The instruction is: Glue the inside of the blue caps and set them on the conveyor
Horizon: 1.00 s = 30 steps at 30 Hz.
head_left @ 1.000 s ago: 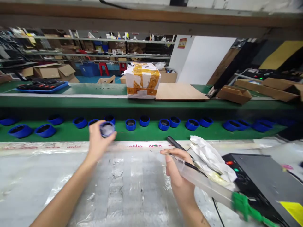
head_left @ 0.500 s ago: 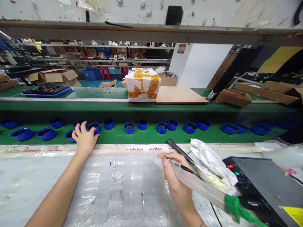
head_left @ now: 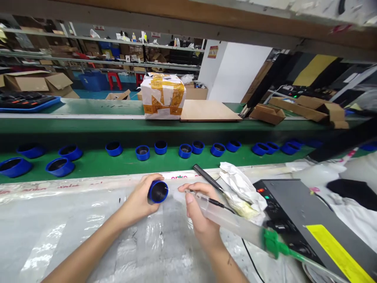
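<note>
My left hand [head_left: 143,198] is closed around a blue cup-shaped ring [head_left: 159,191] with a black inside, its open side tilted toward my right hand. In my right hand [head_left: 203,214] is a translucent dispensing syringe [head_left: 235,220] with a green cap [head_left: 271,241] and tube at its rear end. Its tip points left, close to the ring's rim; whether they touch I cannot tell. A black cable runs from beside my right fingers. Several more blue rings [head_left: 143,152] stand in loose rows on the green belt [head_left: 123,164] behind my hands.
To the right sits a dark control box [head_left: 312,212] with red and green lights. Crumpled white tissue [head_left: 240,182] and a black-handled tool [head_left: 207,177] lie beside my right hand. A taped carton [head_left: 163,96] and a wooden board [head_left: 209,110] rest on the ledge beyond. A shelf edge [head_left: 147,19] hangs overhead.
My left hand has lifted a blue ring off the belt and brought it toward me and right, near the syringe tip. The view has turned slightly right.
</note>
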Each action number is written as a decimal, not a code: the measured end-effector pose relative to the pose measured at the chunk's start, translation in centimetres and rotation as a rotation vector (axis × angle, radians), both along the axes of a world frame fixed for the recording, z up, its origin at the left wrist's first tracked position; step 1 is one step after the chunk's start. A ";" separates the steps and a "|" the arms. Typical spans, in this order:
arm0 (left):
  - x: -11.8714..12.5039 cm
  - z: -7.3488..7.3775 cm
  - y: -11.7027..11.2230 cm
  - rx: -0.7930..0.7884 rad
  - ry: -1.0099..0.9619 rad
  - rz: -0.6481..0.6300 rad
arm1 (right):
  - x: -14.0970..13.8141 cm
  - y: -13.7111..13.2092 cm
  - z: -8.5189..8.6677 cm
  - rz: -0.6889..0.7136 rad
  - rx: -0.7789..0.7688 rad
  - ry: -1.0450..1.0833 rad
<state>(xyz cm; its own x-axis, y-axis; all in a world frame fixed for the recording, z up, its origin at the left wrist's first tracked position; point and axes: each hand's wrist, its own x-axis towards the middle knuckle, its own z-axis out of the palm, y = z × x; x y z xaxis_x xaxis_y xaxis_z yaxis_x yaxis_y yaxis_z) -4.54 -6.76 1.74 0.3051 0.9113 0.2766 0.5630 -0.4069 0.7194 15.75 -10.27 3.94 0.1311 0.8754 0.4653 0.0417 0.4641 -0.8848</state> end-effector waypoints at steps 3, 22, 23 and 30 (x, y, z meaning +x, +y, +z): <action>0.3 -0.8 -0.1 0.051 0.012 -0.050 | -0.3 0.4 0.0 0.011 0.016 -0.061; -0.1 -0.8 0.0 0.045 -0.001 -0.086 | -0.6 1.0 0.0 -0.028 0.076 -0.153; -0.1 -0.8 0.0 0.044 0.000 -0.084 | -0.6 1.0 0.0 -0.026 0.074 -0.156; -0.1 -0.7 -0.1 0.024 0.002 -0.083 | -0.4 1.2 0.2 -0.026 0.072 -0.163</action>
<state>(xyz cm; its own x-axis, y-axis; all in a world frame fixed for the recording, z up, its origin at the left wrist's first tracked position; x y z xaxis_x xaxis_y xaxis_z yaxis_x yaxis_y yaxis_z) -4.67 -6.89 1.08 0.3800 0.8757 0.2978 0.5280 -0.4697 0.7075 15.31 -9.08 4.10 0.0705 0.8365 0.5434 0.1945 0.5228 -0.8300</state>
